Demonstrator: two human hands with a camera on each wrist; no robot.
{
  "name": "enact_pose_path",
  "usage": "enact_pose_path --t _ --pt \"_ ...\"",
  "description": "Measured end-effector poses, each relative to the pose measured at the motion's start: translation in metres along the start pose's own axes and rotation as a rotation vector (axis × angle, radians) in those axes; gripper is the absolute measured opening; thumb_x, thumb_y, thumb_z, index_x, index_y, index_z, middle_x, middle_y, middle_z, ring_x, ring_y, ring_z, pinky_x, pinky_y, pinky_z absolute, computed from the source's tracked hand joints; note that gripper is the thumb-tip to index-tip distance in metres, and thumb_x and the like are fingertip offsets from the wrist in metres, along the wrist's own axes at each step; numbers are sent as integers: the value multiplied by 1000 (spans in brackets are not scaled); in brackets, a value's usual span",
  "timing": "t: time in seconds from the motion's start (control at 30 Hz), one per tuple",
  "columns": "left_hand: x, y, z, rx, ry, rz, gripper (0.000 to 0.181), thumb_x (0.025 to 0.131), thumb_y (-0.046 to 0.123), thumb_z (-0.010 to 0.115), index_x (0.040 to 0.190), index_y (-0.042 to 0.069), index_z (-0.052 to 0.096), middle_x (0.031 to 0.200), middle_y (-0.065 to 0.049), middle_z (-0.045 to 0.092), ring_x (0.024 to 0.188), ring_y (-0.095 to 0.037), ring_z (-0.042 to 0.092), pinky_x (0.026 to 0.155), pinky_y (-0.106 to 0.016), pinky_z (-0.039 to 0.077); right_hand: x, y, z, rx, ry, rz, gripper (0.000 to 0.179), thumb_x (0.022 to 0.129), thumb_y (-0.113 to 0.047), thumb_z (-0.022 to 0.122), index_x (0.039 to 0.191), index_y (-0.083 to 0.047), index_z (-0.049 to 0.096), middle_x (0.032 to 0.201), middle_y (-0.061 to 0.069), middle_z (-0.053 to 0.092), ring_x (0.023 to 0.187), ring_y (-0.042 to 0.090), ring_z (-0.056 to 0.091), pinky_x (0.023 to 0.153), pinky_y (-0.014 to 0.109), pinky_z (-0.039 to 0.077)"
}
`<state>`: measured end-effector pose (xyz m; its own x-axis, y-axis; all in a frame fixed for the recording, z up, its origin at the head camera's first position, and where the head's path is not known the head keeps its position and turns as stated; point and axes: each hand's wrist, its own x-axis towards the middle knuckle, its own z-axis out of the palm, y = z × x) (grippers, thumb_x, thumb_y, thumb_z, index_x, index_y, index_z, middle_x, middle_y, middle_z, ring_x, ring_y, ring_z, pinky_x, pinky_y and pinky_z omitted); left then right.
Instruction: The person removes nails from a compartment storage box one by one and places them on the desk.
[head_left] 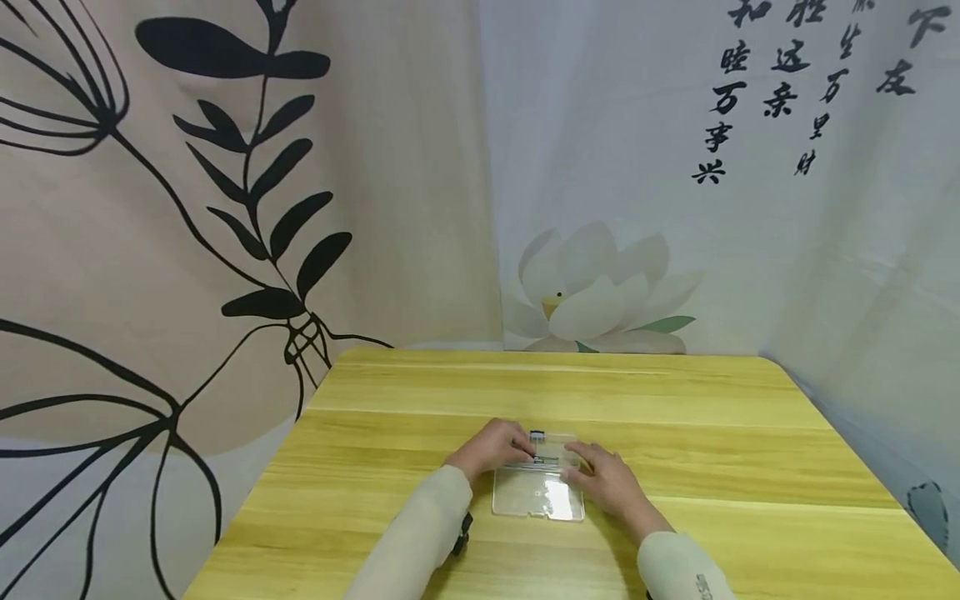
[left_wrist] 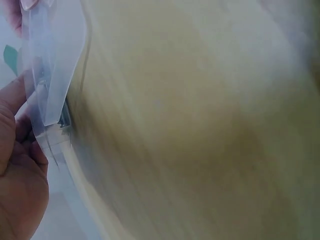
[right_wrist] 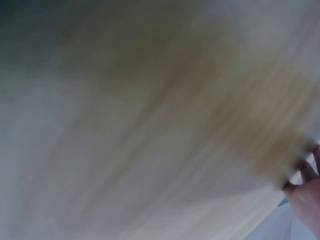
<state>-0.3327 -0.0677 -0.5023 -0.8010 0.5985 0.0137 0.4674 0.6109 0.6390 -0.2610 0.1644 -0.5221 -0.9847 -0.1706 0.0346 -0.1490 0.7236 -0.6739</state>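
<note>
A clear plastic case (head_left: 517,498) lies unfolded on the table, its two flaps joined along a line across the middle. A small dark-and-clear piece (head_left: 537,436) shows at the far flap's upper left. My left hand (head_left: 497,446) grips the case at its left side, near the joint; in the left wrist view, the fingers of the left hand (left_wrist: 22,185) curl behind the clear plastic (left_wrist: 60,55). On the right side, thumb and fingers of my right hand (head_left: 609,482) hold the case's edge. The right wrist view is blurred, with only part of the right hand (right_wrist: 307,197) showing.
The wood-grain table (head_left: 360,467) spreads around the case on every side. Behind it hangs a printed curtain (head_left: 420,208) with plant shapes, a lotus and black characters. A black band (head_left: 462,533) sits at my left wrist.
</note>
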Motion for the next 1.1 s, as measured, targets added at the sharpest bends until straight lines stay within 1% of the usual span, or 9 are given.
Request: enact_pose_path --t 0.13,0.23,0.3,0.5,0.6,0.73,0.87,1.03,1.1 --pt "1 1 2 65 -7 8 10 86 11 78 95 12 81 90 8 66 85 -4 58 79 -21 49 -1 1 1 -7 9 -14 51 96 -38 66 140 -15 58 146 21 47 138 50 32 108 70 18" --pt "2 2 3 85 -16 -5 10 87 12 77 95 13 81 89 10 65 84 -3 57 78 -20 48 -1 2 1 -7 11 -13 51 95 -38 66 140 -14 58 146 22 47 137 52 31 106 71 18" --pt "2 3 4 91 -17 -3 8 87 13 76 95 13 81 88 10 64 83 -2 57 78 -20 48 -2 2 1 -2 10 -5 51 95 -38 66 140 -15 58 147 23 46 137 53 30 106 72 18" --pt "4 0 4 169 0 66 7 90 17 75 93 14 81 88 10 65 83 -3 56 80 -21 47 0 4 1 0 16 -18 51 95 -38 66 139 -14 58 145 22 48 138 49 32 110 67 17" --pt "4 -1 4 179 2 78 7 90 17 74 93 15 80 88 10 65 84 -3 56 81 -22 47 0 5 1 5 14 -18 51 95 -38 66 139 -14 58 145 22 48 138 48 32 110 67 16" --pt "2 -1 3 155 12 81 7 91 17 74 92 15 80 89 10 65 85 -3 57 81 -22 48 1 4 1 16 11 -6 51 95 -38 66 140 -15 57 147 22 46 139 49 30 109 69 16" --pt "0 0 0 115 36 82 7 92 15 73 90 13 79 87 9 65 82 -4 57 77 -22 48 1 3 1 14 10 -10 52 96 -39 66 141 -14 57 147 23 46 139 49 30 109 69 16" --pt "-3 1 -8 11 83 63 8 93 13 71 92 9 78 89 5 66 82 -7 59 74 -24 50 1 2 1 17 5 -7 52 96 -39 66 141 -15 57 147 23 45 140 49 29 109 69 15" --pt "-4 -1 -13 -28 108 50 9 94 13 70 94 8 78 91 4 68 82 -7 60 73 -24 50 1 2 1 19 7 -8 52 96 -39 65 140 -15 57 147 24 45 139 51 29 108 70 15"
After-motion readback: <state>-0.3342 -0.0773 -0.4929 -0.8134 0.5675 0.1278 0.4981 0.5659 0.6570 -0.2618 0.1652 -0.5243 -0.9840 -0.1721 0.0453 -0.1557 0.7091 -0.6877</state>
